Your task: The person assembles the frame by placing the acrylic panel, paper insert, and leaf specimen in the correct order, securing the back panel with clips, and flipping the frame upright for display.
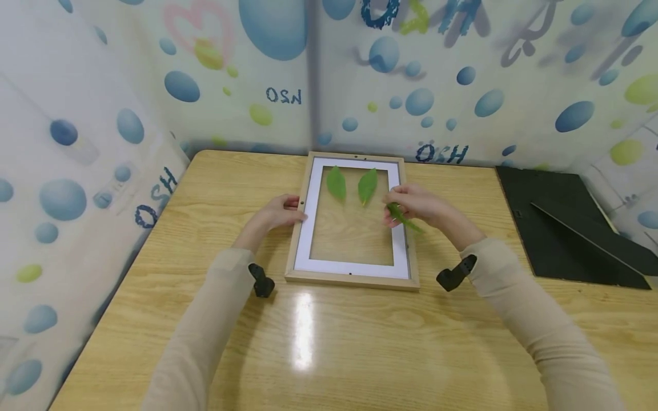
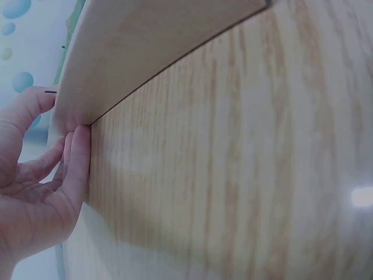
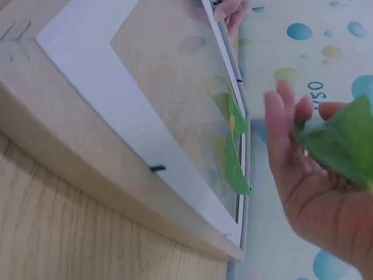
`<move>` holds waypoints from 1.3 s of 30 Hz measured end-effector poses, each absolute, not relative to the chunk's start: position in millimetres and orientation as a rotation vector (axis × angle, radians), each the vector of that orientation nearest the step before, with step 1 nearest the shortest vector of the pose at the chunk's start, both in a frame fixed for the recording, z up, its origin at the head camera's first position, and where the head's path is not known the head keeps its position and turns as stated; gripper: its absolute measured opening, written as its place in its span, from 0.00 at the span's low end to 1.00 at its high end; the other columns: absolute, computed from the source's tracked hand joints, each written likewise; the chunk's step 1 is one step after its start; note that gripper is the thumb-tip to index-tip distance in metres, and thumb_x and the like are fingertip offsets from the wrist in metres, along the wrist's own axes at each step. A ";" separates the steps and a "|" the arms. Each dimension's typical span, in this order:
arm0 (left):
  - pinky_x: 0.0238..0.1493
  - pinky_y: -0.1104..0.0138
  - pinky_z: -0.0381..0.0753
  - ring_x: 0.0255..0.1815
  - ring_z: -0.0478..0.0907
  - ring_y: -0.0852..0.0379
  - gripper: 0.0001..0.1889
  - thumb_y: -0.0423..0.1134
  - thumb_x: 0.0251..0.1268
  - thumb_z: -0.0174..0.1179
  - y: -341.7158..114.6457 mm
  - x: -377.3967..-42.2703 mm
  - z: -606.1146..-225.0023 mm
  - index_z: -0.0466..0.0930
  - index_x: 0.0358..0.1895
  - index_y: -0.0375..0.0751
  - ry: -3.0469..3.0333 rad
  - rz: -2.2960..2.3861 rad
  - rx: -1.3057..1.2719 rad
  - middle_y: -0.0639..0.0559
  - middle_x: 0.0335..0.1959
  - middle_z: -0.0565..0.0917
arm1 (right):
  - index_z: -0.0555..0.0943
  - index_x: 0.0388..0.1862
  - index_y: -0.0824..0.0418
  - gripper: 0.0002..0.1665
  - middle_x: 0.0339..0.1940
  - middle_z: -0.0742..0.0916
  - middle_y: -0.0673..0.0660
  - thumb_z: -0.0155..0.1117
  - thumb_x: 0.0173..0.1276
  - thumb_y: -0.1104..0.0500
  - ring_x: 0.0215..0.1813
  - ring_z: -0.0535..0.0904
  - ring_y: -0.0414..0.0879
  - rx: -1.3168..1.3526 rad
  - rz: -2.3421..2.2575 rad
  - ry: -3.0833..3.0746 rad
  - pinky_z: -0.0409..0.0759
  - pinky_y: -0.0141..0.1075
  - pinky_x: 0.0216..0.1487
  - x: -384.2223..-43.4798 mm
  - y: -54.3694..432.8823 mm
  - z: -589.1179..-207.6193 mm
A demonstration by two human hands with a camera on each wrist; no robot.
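While frame [image 1: 354, 281] central, panel [image 1: 557, 251] beyond sleeve [image 1: 534, 308]

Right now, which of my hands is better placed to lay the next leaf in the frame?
Probably your right hand: it holds a leaf at the right side of the wooden frame, near the two leaves inside. Your left hand holds the frame's left edge, so it's likely better for steadying.

Glossy wooden table [image 1: 390, 342] — pale frame [image 1: 352, 280], black board [image 1: 555, 245] lying on it
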State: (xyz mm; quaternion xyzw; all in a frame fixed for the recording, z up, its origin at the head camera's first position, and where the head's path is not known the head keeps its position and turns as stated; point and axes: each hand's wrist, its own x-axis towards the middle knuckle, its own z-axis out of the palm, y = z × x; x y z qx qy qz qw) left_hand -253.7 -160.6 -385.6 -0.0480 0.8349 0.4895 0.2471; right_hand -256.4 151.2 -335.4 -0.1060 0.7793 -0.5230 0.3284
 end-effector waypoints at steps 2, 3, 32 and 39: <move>0.63 0.60 0.69 0.61 0.65 0.48 0.36 0.36 0.58 0.59 -160.7 -254.0 -386.2 0.53 0.69 0.37 2.275 1.336 -0.131 0.40 0.64 0.64 | 0.70 0.25 0.62 0.17 0.17 0.79 0.48 0.49 0.70 0.52 0.25 0.78 0.39 -0.222 -1.321 2.098 0.80 0.32 0.33 -256.4 148.4 -335.7; 0.63 0.60 0.69 0.61 0.65 0.48 0.36 0.36 0.58 0.59 -160.7 -254.1 -386.5 0.53 0.69 0.37 2.274 1.339 -0.131 0.40 0.64 0.64 | 0.71 0.23 0.61 0.19 0.16 0.78 0.47 0.50 0.69 0.50 0.23 0.76 0.38 -0.197 -1.290 2.137 0.78 0.30 0.31 -256.4 146.9 -336.1; 0.62 0.60 0.70 0.60 0.65 0.48 0.36 0.35 0.58 0.59 -161.9 -255.1 -389.7 0.53 0.69 0.36 2.289 1.349 -0.113 0.39 0.63 0.65 | 0.66 0.62 0.68 0.28 0.58 0.75 0.66 0.57 0.64 0.65 0.30 0.78 0.34 -0.080 -1.386 2.062 0.81 0.28 0.37 -255.6 100.8 -367.5; 0.62 0.60 0.69 0.60 0.65 0.47 0.36 0.35 0.58 0.59 -161.1 -254.9 -388.8 0.53 0.68 0.36 2.292 1.342 -0.121 0.39 0.64 0.64 | 0.68 0.60 0.69 0.27 0.47 0.79 0.62 0.60 0.62 0.67 0.30 0.79 0.37 -0.085 -1.324 2.147 0.82 0.30 0.38 -259.2 95.1 -372.9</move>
